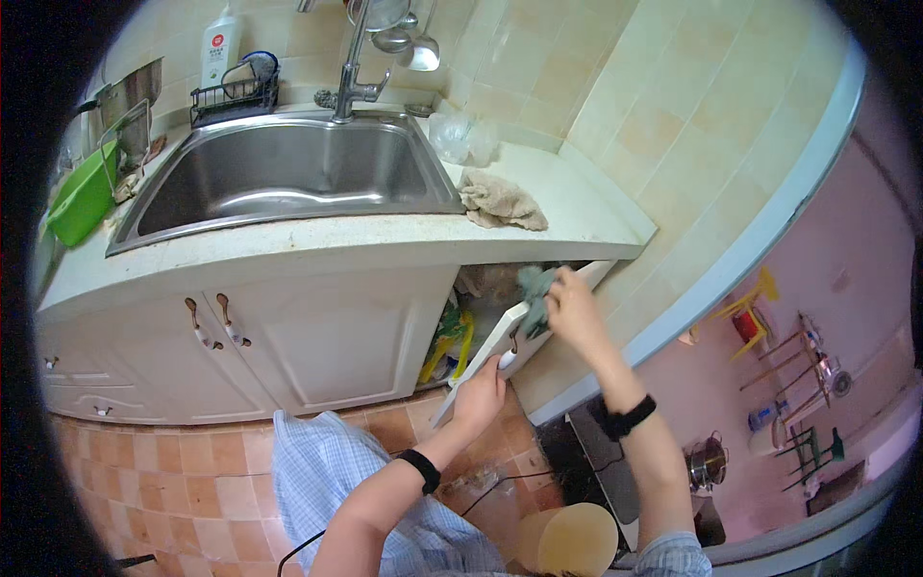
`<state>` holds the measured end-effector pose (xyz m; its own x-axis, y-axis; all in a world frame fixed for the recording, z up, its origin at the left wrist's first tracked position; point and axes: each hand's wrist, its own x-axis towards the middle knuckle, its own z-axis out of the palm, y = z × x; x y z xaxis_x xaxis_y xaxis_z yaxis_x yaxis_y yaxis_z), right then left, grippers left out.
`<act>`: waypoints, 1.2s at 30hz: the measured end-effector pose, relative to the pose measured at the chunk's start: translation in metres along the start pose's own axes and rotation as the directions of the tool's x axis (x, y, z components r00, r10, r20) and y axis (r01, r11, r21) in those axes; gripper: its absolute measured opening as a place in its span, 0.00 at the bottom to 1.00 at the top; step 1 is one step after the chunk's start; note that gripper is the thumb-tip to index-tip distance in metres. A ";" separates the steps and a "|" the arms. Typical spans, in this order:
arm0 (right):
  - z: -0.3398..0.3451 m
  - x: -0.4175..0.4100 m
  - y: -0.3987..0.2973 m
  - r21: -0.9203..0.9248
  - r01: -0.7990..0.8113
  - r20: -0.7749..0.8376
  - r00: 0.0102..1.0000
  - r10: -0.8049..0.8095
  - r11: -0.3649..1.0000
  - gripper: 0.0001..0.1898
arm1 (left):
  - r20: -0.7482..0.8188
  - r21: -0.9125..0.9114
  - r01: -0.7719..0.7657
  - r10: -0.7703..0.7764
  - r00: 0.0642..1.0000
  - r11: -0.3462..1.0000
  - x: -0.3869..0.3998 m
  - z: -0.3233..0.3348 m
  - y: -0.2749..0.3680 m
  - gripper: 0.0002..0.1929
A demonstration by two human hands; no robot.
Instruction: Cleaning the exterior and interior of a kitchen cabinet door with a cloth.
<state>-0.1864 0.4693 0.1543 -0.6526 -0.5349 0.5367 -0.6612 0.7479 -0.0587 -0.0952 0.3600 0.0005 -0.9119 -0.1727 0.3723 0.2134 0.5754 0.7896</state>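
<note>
A white cabinet door under the counter stands swung open. My left hand grips this door by its edge, close to the white-and-bronze handle. At the top of the door, my right hand pinches a crumpled grey-green cloth, slightly blurred. Behind the door the cabinet opening shows, with green and yellow plastic bags inside. The deeper contents are dark and partly hidden by the door and cloth.
Above are a steel sink, a faucet and a beige rag on the counter. A green basin stands left. On the tiled floor a black cable runs near a round yellowish object. A doorway opens at right.
</note>
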 end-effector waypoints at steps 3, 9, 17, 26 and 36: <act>-0.005 -0.008 -0.046 0.127 0.082 0.003 0.997 -0.083 0.989 0.05 | -0.004 0.021 0.018 -0.018 1.000 1.000 -0.005 -0.003 -0.003 0.16; -0.012 0.005 0.003 0.040 -0.178 0.037 0.984 0.177 0.983 0.06 | 0.007 -0.017 0.003 -0.003 1.000 1.000 -0.002 -0.005 0.001 0.14; -0.002 0.004 0.000 0.144 -0.063 0.115 0.992 0.046 0.988 0.07 | -0.029 0.035 -0.050 0.051 0.998 0.998 -0.002 0.002 -0.011 0.16; 0.004 0.002 0.043 0.294 -0.203 0.049 0.979 0.198 0.934 0.10 | 0.095 0.059 0.017 -0.023 0.995 0.998 0.003 -0.010 0.009 0.15; 0.002 -0.006 0.031 0.271 -0.152 0.062 0.988 0.140 0.950 0.08 | 0.019 0.029 -0.036 0.036 0.999 0.999 -0.008 0.004 0.003 0.17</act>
<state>-0.2034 0.4953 0.1474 -0.7604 -0.4481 0.4701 -0.6299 0.6852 -0.3657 -0.0886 0.3663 -0.0014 -0.9101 -0.1369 0.3910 0.2361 0.6042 0.7611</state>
